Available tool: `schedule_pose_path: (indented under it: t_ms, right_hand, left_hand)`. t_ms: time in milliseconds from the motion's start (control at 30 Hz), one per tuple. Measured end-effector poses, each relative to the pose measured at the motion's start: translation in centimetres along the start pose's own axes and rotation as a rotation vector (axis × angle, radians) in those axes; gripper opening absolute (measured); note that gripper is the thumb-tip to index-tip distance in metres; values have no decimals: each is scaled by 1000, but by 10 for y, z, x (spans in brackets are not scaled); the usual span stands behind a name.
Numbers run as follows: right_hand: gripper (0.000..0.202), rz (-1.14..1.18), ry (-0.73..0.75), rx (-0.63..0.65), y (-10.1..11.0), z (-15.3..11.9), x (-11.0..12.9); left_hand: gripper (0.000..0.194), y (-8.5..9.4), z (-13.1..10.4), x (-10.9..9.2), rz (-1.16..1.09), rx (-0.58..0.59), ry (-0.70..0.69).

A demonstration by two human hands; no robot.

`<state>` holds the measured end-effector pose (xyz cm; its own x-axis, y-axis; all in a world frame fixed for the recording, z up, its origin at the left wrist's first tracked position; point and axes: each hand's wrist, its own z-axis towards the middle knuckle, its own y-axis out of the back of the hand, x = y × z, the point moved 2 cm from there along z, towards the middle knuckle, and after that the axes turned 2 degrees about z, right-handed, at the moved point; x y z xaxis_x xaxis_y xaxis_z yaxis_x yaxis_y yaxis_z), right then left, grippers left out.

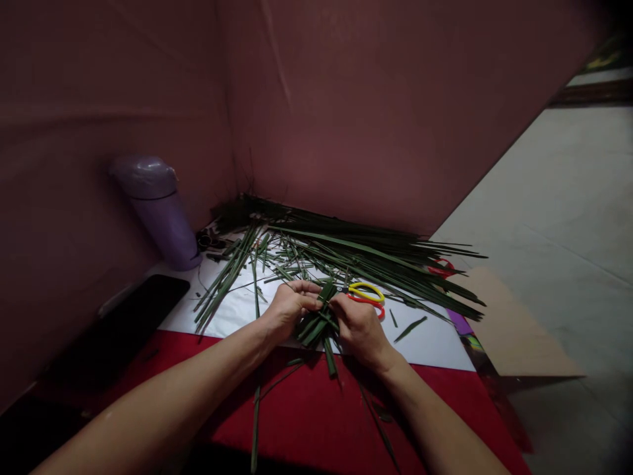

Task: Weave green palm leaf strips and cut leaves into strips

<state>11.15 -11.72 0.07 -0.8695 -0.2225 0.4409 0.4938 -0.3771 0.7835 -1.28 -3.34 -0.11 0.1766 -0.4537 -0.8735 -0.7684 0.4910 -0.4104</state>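
Observation:
Near the front edge of the white sheet, a small bundle of folded green leaf strips (316,326) is held between both hands. My left hand (293,305) pinches its upper left side, thumb and fingers together. My right hand (360,324) has its fingers closed at the bundle's upper right side. A thin strand shows between the fingertips. Scissors with yellow and red handles (366,293) lie just beyond my right hand, their blades partly hidden.
Long green leaves (386,257) and cut pieces cover the back of the white sheet (445,349). A purple bottle (165,218) and a dark flat object (123,323) are at left. Walls rise behind. Brown cardboard (514,323) sticks out at right.

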Motion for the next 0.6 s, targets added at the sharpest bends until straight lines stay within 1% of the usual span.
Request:
schedule_pose_path:
  t_ms: [267,467,600]
  right_hand:
    - [14,-11,-18,-2,0,0,0]
    - [11,-53,45,10,6,3,4]
    - [10,-67,49,20,6,2,3]
  left_hand:
    - [29,1,1,0,43,-29,1]
    - [29,2,3,3,82,-31,4]
    - [30,2,3,3,79,-36,3]
